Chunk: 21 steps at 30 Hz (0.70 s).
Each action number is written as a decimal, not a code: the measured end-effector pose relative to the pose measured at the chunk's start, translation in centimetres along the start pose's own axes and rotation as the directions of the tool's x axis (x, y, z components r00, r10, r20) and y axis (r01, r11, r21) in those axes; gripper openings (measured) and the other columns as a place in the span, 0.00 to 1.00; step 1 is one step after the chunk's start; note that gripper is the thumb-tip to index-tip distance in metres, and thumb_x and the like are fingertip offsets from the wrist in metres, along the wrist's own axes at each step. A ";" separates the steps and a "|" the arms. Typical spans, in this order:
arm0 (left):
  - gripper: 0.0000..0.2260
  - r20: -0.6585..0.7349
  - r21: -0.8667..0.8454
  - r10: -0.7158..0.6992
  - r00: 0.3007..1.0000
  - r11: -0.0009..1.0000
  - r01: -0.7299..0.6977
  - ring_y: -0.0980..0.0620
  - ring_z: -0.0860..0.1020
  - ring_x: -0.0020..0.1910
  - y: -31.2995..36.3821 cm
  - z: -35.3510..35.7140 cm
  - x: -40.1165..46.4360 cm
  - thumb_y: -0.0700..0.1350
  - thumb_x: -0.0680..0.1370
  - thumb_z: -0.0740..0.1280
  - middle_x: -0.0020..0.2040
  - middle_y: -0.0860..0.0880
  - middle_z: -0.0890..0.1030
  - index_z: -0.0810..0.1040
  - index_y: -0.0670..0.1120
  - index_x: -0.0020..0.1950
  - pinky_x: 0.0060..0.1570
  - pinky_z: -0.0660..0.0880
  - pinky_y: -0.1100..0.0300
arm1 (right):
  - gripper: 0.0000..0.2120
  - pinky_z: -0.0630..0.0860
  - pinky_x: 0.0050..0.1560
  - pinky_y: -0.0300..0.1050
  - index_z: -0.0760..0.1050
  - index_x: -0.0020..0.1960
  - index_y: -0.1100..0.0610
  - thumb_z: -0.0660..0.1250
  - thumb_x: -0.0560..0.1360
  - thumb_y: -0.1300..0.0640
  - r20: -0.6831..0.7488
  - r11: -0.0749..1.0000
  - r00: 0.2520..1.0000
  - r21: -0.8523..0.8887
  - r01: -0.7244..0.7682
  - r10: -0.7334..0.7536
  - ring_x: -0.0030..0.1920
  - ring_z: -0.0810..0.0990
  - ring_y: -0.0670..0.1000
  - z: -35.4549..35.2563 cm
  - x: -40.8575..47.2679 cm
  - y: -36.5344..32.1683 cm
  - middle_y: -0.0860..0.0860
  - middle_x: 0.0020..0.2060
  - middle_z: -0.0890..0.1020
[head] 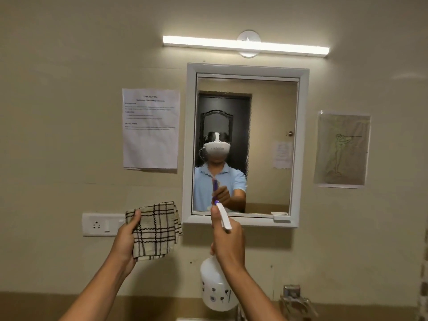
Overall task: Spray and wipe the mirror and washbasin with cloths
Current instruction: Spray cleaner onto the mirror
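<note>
Now your right hand (228, 244) is up in front of the wall, with its fingers curled tight around the neck of the spray bottle (216, 286). The bottle is white with small dark flowers on its round belly, and its nozzle points at the mirror (266, 126). The nozzle sits just in front of the bottom edge of the mirror.

Your left hand (126, 239) is up too, off to the left of the mirror. It grips the cloth (156, 230), with the thumb on the front near the top corner. The cloth is cream with dark checked lines, and it hangs folded in front of the wall, not touching the glass.

The mirror has a white frame and hangs on the wall under the long lamp (245, 45), which is switched on. Wavy wet streaks show on the left part of the glass.

A printed sheet (151, 128) is stuck to the wall left of the mirror, and a drawing (342, 149) is stuck on the right. A white wall socket (102, 224) sits just behind the cloth. A metal soap holder (295, 302) is low on the right. You cannot see the washbasin here.
</note>
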<state>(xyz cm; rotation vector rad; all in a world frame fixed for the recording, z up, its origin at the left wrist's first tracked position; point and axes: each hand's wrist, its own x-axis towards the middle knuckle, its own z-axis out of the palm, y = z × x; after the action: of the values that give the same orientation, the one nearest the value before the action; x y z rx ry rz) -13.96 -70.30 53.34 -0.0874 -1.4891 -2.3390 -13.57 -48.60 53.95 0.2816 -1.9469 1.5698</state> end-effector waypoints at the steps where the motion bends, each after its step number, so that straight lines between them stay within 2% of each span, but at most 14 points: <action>1: 0.17 0.001 0.003 -0.001 1.000 1.000 0.001 0.47 0.86 0.43 -0.1 -0.1 0.0 0.53 0.84 0.56 0.47 0.44 0.87 0.80 0.44 0.55 0.49 0.77 0.49 | 0.37 0.79 0.32 0.58 0.74 0.32 0.55 0.52 0.68 0.21 0.001 1.000 1.000 0.000 -0.014 0.014 0.29 0.80 0.59 0.0 -0.2 0.3 0.56 0.25 0.78; 6: 0.17 -0.003 0.001 -0.017 1.000 1.000 0.017 0.46 0.86 0.46 -0.6 -0.3 0.3 0.53 0.83 0.57 0.49 0.43 0.86 0.80 0.44 0.56 0.50 0.77 0.49 | 0.40 0.80 0.33 0.56 0.76 0.34 0.57 0.51 0.66 0.20 -0.033 0.996 0.997 -0.056 -0.071 0.070 0.29 0.80 0.58 -1.7 -0.1 1.8 0.56 0.25 0.79; 10: 0.17 0.021 0.003 -0.045 0.999 0.999 0.045 0.46 0.85 0.47 -1.6 0.9 0.8 0.54 0.83 0.57 0.50 0.42 0.86 0.80 0.44 0.57 0.49 0.77 0.49 | 0.33 0.80 0.32 0.54 0.76 0.34 0.57 0.55 0.71 0.27 -0.099 0.990 0.988 -0.067 -0.123 0.116 0.28 0.80 0.58 -4.7 0.6 2.8 0.56 0.24 0.78; 18: 0.17 0.065 -0.001 -0.101 0.993 0.995 0.102 0.46 0.86 0.45 -4.2 4.8 1.3 0.53 0.83 0.57 0.49 0.42 0.86 0.80 0.43 0.56 0.46 0.78 0.50 | 0.29 0.69 0.21 0.35 0.77 0.37 0.59 0.58 0.74 0.34 -0.278 0.985 0.950 -0.061 -0.163 0.140 0.24 0.78 0.53 -12.1 2.9 4.9 0.59 0.25 0.79; 21: 0.18 0.092 0.008 -0.110 0.990 0.994 0.109 0.45 0.85 0.46 -5.1 6.1 1.4 0.53 0.83 0.57 0.49 0.42 0.86 0.80 0.44 0.56 0.43 0.80 0.51 | 0.30 0.68 0.20 0.34 0.77 0.39 0.59 0.58 0.74 0.33 -0.332 0.981 0.929 -0.046 -0.187 0.161 0.24 0.78 0.53 -14.0 3.2 5.9 0.60 0.27 0.79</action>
<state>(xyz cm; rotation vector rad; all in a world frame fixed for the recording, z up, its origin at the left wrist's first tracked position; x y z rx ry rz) -17.86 -63.33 52.00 -0.1175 -1.5779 -2.4498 -14.60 -33.15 52.53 -0.1819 -1.8013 1.5330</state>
